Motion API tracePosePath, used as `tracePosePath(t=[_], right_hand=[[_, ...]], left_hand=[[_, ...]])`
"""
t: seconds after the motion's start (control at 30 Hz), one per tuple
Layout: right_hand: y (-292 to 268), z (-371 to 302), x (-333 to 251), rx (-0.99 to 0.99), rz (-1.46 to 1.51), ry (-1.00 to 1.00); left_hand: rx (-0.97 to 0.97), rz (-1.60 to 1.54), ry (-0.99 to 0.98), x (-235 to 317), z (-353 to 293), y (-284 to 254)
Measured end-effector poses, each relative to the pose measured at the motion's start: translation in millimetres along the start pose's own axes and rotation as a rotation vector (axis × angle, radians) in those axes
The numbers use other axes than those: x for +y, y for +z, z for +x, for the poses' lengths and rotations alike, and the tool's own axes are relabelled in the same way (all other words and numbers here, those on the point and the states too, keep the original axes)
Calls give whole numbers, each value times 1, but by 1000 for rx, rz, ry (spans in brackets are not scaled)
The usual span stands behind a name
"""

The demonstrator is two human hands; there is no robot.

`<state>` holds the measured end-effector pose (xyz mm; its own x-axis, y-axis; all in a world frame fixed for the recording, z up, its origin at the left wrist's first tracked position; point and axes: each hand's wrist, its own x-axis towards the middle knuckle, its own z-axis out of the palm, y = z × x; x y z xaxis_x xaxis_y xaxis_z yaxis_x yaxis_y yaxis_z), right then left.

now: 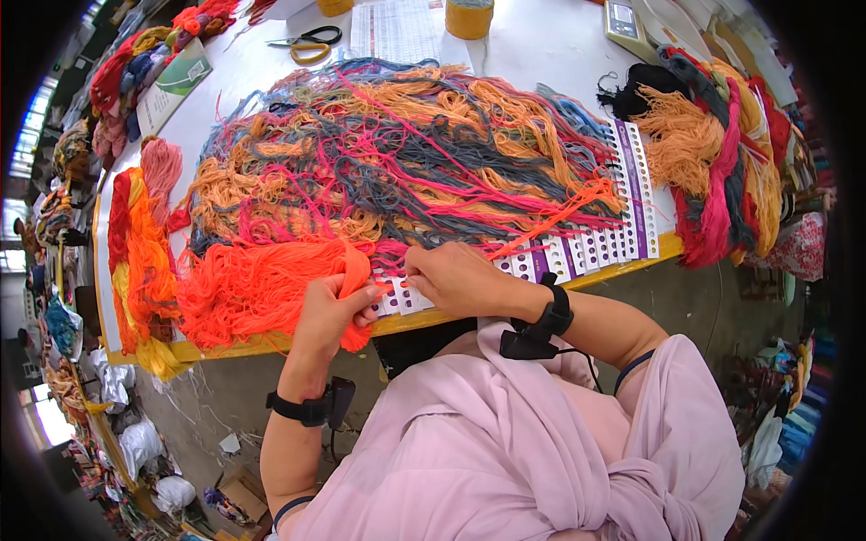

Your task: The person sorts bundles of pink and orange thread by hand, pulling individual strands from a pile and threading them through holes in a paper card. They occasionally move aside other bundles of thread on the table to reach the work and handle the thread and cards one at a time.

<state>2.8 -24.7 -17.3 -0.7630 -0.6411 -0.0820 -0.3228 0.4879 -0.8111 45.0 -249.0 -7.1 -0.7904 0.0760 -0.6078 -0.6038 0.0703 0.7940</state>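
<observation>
My left hand (329,316) is closed at the right end of a bright orange-red skein of yarn (257,288), which lies along the table's near edge. Some of its strands loop over and hang beside the fingers. My right hand (460,281) is just to the right, its fingers bent in a pinch above the white punched cards (586,251). What sits between those fingertips is too small to make out. Beyond both hands spreads a wide heap of mixed threads (388,153) in orange, pink and dark grey, covering much of the cards. One orange bundle (550,216) lies across them at the right.
Yellow and red skeins (144,261) hang over the table's left edge. More hanks (722,153) drape off the right side. Scissors (308,43), a paper sheet (392,32), a yellow spool (469,18) and a small device with a display (627,27) lie at the back.
</observation>
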Motion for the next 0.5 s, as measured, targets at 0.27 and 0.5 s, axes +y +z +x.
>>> tracePosePath(t=[0.27, 0.5], right_hand=[[3, -1, -1, 6, -70, 5], [8, 2, 1, 48, -182, -25]], left_hand=[[141, -122, 198, -4, -7, 16], [-179, -774, 19, 1, -10, 9]])
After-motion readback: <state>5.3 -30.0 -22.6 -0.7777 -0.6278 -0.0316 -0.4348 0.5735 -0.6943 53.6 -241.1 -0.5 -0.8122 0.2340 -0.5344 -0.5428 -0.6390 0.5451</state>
